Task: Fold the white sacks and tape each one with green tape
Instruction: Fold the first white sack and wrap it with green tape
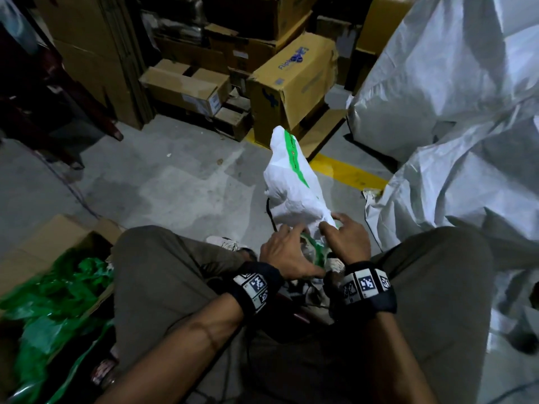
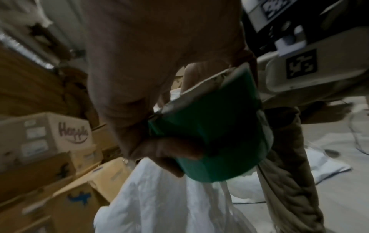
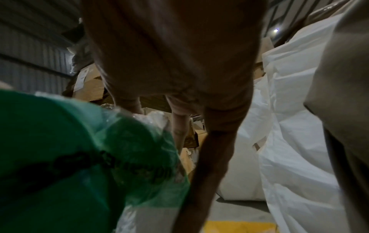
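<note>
Left hand (image 1: 280, 258) nearest you, fingers curled round green tape roll (image 2: 215, 138), thumb on outer face. Right hand (image 1: 344, 240) beside it, fingers bent, pinching near end of folded white sack (image 1: 294, 188). Sack sticks out over floor (image 1: 145, 182) between your knees, green tape strip (image 1: 296, 161) already along it. Judgement: woven sack light, soft, slick, springs open; clamp bundle firmly at folded end, not loose flap. Tape sticky, keep roll by its rim. Unfolded sack pile (image 1: 455, 112) at right.

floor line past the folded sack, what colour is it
Yellow. The painted floor line shows best in the head view, beyond the taped folded sack.
</note>
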The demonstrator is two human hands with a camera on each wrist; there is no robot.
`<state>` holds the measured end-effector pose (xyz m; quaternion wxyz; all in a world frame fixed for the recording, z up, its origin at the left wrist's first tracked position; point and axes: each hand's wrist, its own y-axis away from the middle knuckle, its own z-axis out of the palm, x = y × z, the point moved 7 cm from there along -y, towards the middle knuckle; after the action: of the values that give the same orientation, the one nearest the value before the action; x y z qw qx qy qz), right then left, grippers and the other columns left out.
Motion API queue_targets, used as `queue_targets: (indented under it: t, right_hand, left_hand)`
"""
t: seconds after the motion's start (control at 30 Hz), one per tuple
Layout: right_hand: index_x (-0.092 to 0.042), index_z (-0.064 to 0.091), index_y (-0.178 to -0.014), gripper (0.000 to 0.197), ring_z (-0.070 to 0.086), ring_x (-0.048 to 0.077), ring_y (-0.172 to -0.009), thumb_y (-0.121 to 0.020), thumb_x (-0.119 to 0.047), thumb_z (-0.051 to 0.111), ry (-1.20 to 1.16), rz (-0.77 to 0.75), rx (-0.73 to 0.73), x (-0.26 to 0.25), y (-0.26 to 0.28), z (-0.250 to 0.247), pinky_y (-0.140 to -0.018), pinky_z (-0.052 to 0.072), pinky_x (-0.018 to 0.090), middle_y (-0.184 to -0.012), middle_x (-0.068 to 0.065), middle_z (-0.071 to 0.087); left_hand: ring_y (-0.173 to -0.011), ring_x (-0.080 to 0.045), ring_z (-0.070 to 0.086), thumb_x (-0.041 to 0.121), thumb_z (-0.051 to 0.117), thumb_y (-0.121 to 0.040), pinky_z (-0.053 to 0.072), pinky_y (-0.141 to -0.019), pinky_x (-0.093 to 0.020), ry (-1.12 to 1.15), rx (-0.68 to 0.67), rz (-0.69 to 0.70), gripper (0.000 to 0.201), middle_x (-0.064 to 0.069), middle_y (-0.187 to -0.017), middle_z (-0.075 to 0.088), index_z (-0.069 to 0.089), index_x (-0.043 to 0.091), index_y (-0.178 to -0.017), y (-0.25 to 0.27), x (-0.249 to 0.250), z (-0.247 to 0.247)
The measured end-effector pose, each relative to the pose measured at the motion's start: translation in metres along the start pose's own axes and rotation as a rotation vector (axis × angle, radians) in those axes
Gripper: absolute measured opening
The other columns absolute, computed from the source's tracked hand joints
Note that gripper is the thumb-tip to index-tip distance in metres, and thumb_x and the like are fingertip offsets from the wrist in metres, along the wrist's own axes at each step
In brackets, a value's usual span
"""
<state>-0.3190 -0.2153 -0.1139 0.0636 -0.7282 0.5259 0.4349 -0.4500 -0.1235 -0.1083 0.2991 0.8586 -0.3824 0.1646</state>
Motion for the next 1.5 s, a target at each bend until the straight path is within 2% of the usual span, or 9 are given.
queue_targets:
  t: [0.3,0.6,0.7,0.83,0.93,1.07,1.27,1.4,1.5]
  right_hand:
    - [-0.019,0.058,-0.136,0.054,0.053,0.033,-0.127,-0.090,-0.048,0.062,0.126,0.015,-0.098,0.005,-0.020,0.025,-0.102,0.042,0.038,-0.139,0.013,0.059]
    - [-0.019,0.076,-0.113,0.031,0.071,0.031,-0.098,-0.085,-0.031,0.070,0.195,-0.045,-0.056,0.016,-0.027,0.032,-0.087,0.057,0.037,-0.099,0.013,0.076]
    - [-0.023,0.070,-0.116,0.051,0.074,0.028,-0.083,-0.073,-0.049,0.077,0.040,-0.043,-0.026,0.021,-0.025,0.025,-0.083,0.059,0.043,-0.093,0.006,0.076]
    - [-0.013,0.052,-0.099,0.074,0.073,0.026,-0.072,-0.054,-0.058,0.090,-0.275,0.215,-0.086,0.038,-0.011,0.024,-0.077,0.061,0.048,-0.080,0.006,0.066]
    - [-0.005,0.063,-0.074,0.042,0.069,0.023,-0.057,-0.064,-0.034,0.092,-0.304,0.254,-0.204,0.037,0.000,0.035,-0.066,0.061,0.038,-0.069,0.010,0.065]
    - [-0.013,0.070,-0.104,0.031,0.063,0.005,-0.045,-0.076,-0.004,0.081,-0.098,0.139,-0.150,0.032,-0.001,0.023,-0.042,0.047,0.014,-0.086,0.011,0.071]
    - [-0.022,0.073,-0.119,0.046,0.067,0.031,-0.104,-0.076,-0.009,0.076,0.265,-0.067,-0.107,0.016,0.009,0.022,-0.089,0.051,0.033,-0.107,0.014,0.074]
    - [-0.022,0.072,-0.122,0.048,0.062,0.033,-0.111,-0.076,-0.010,0.075,0.363,-0.140,-0.111,0.011,0.013,0.019,-0.092,0.047,0.033,-0.117,0.013,0.068]
    - [-0.025,0.072,-0.120,0.046,0.061,0.032,-0.110,-0.075,-0.020,0.073,0.363,-0.192,-0.204,0.007,0.013,0.034,-0.093,0.049,0.033,-0.118,0.015,0.063]
  left_hand:
    - [-0.135,-0.032,0.041,0.071,0.080,-0.056,0.042,-0.104,-0.045,-0.144,-0.079,0.059,0.114,-0.005,-0.145,0.038,0.028,0.034,-0.151,0.004,0.007,0.004]
    - [-0.116,-0.027,0.056,0.065,0.082,-0.046,0.047,-0.090,-0.033,-0.162,-0.068,-0.035,0.093,0.000,-0.126,0.055,0.049,0.041,-0.129,-0.007,-0.012,-0.027]
    - [-0.113,-0.023,0.056,0.063,0.084,-0.050,0.045,-0.085,-0.028,-0.135,-0.076,-0.012,0.090,0.002,-0.120,0.056,0.052,0.037,-0.129,-0.008,-0.008,-0.029]
    - [-0.112,-0.017,0.056,0.059,0.087,-0.051,0.048,-0.088,-0.028,-0.073,-0.049,0.002,0.083,0.008,-0.122,0.056,0.054,0.039,-0.125,-0.007,-0.011,-0.026]
    - [-0.113,-0.018,0.059,0.066,0.084,-0.044,0.052,-0.090,-0.031,-0.073,-0.048,-0.014,0.088,0.009,-0.125,0.056,0.051,0.040,-0.121,-0.004,-0.012,-0.015]
    - [-0.122,-0.031,0.056,0.071,0.079,-0.050,0.051,-0.097,-0.039,-0.203,-0.141,-0.045,0.100,-0.003,-0.138,0.053,0.043,0.035,-0.137,0.000,-0.010,0.001]
    - [-0.117,-0.026,0.060,0.063,0.082,-0.061,0.045,-0.079,-0.026,-0.211,-0.239,-0.132,0.085,-0.001,-0.132,0.061,0.057,0.025,-0.132,-0.015,-0.010,0.001]
    - [-0.123,-0.030,0.058,0.075,0.077,-0.060,0.051,-0.096,-0.035,-0.200,-0.179,-0.250,0.101,-0.007,-0.142,0.057,0.050,0.023,-0.143,-0.033,-0.029,-0.017]
    - [-0.119,-0.032,0.060,0.073,0.082,-0.056,0.051,-0.093,-0.034,-0.159,-0.077,-0.258,0.101,-0.012,-0.135,0.060,0.055,0.018,-0.136,-0.042,-0.035,-0.025]
